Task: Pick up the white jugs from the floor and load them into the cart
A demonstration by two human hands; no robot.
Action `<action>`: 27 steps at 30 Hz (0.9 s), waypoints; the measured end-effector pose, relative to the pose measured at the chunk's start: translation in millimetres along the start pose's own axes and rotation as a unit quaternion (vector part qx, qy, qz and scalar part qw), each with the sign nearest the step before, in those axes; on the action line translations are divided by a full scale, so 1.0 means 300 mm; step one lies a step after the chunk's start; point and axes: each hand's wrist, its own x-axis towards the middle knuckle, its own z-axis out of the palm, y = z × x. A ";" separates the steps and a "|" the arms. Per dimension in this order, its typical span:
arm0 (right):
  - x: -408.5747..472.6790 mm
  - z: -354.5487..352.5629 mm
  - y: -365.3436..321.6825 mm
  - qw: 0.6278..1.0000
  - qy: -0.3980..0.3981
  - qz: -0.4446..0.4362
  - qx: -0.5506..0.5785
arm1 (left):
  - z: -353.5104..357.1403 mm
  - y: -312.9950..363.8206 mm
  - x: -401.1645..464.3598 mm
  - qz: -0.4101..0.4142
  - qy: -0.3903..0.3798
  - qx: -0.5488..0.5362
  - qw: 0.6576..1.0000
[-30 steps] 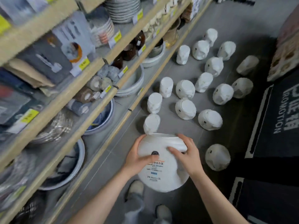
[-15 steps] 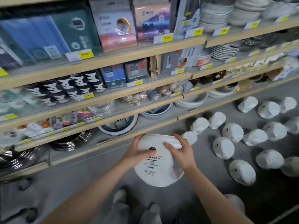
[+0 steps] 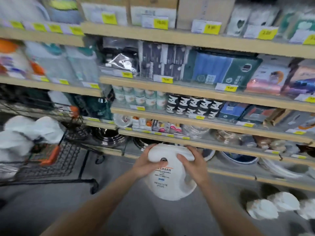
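Your left hand [image 3: 144, 165] and right hand [image 3: 192, 165] grip the white jug [image 3: 167, 178], fingers curled round its smooth, probably slippery shoulders, right of the cart [image 3: 51, 160].

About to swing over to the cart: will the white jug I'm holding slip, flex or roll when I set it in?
The white jug looks rigid: neither the left hand nor the right hand dents it. Its smooth surface may be slippery. Its rounded body may roll against the jugs in the cart.
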 end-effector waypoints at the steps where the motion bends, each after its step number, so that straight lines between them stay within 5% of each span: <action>1: 0.005 0.086 -0.047 1.000 -0.016 -0.006 -0.001 | -0.095 -0.012 -0.022 0.002 0.015 -0.013 1.000; 14: 0.174 0.963 -0.565 0.971 -0.216 -0.103 -0.014 | -1.030 -0.135 -0.146 0.048 0.177 -0.120 0.976; 27: 0.479 1.692 -0.916 0.916 -0.385 -0.115 -0.015 | -1.793 -0.247 0.020 -0.013 0.265 -0.124 0.956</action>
